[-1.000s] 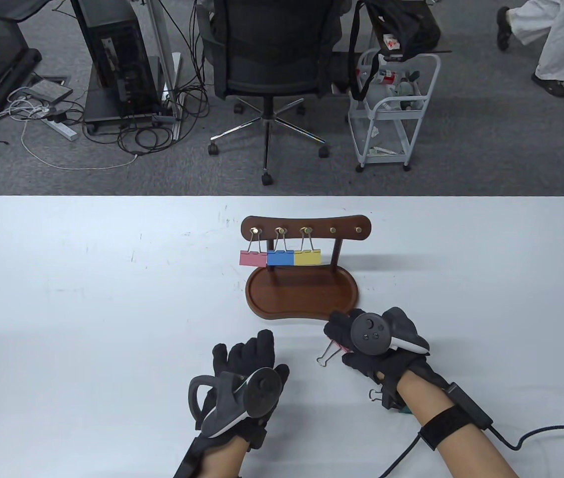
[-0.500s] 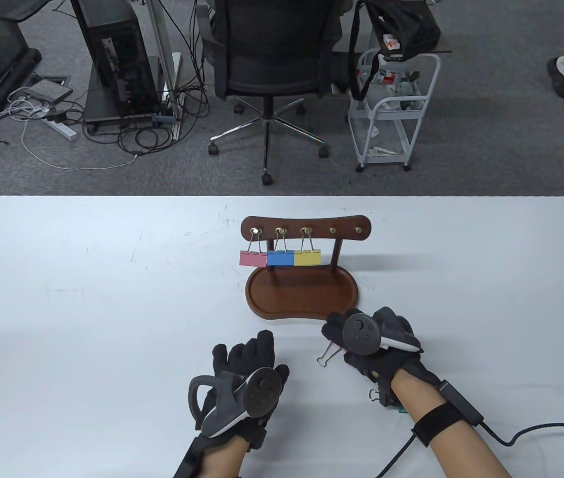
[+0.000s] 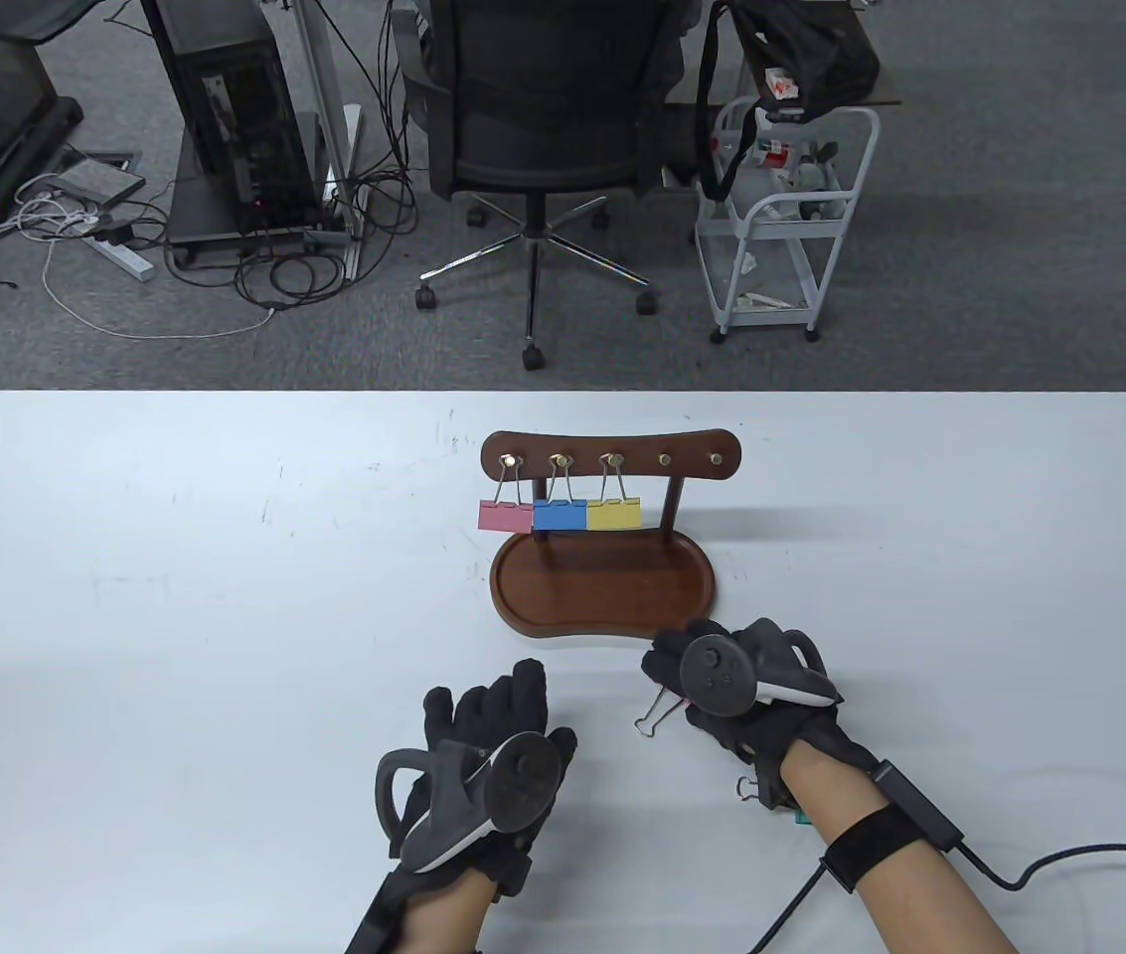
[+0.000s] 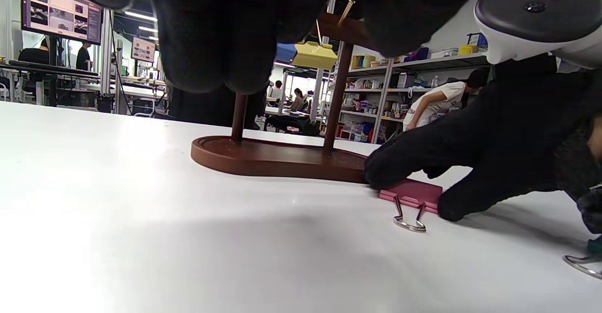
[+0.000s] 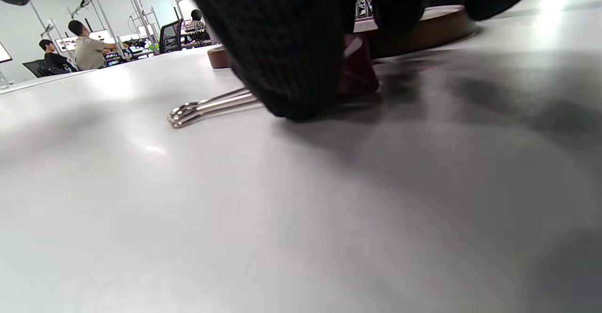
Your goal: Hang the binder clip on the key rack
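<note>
The right hand (image 3: pixel 736 686) in its black sensor glove rested on the white table (image 3: pixel 175 596) just near of the dark wooden key rack (image 3: pixel 610 457), its fingers (image 4: pixel 390 172) pinching the dark pink binder clip (image 4: pixel 411 194) that lay flat on the table, wire handles pointing left and toward the near edge. The left hand (image 3: pixel 488 755) lay flat on the table to the left, fingers extended, holding nothing. On the rack's three left hooks hung a pink clip (image 3: pixel 505 514), a blue clip (image 3: pixel 560 514) and a yellow clip (image 3: pixel 614 512). Another wire handle (image 3: pixel 747 790) showed beneath the right wrist.
</note>
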Demonstrator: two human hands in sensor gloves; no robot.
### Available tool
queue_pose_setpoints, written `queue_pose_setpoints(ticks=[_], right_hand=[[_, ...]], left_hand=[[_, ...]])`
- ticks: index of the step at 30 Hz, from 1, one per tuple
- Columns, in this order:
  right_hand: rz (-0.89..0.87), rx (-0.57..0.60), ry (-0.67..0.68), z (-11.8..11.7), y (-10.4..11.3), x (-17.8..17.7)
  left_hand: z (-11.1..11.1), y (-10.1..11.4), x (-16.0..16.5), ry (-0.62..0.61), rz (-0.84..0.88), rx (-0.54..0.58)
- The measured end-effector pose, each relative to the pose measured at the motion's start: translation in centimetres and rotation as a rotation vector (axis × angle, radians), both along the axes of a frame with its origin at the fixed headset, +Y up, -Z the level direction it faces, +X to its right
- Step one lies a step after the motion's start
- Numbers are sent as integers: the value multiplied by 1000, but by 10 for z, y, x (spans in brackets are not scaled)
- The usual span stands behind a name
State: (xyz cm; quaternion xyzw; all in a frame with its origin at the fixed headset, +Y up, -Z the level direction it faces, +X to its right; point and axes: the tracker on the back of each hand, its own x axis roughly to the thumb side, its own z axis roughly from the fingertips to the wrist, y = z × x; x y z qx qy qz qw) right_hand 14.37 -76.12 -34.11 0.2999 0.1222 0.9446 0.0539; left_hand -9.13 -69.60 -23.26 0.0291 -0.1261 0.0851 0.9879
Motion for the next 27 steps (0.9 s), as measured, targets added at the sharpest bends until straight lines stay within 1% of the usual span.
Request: queue_pose_setpoints(ticks=[8, 27], right_hand=[[40, 36, 4, 1, 1, -1], [-20, 79, -12, 3, 3, 4]], left_hand=[[0, 0, 0, 1, 2, -2], [-1, -1, 0, 3, 10, -4]])
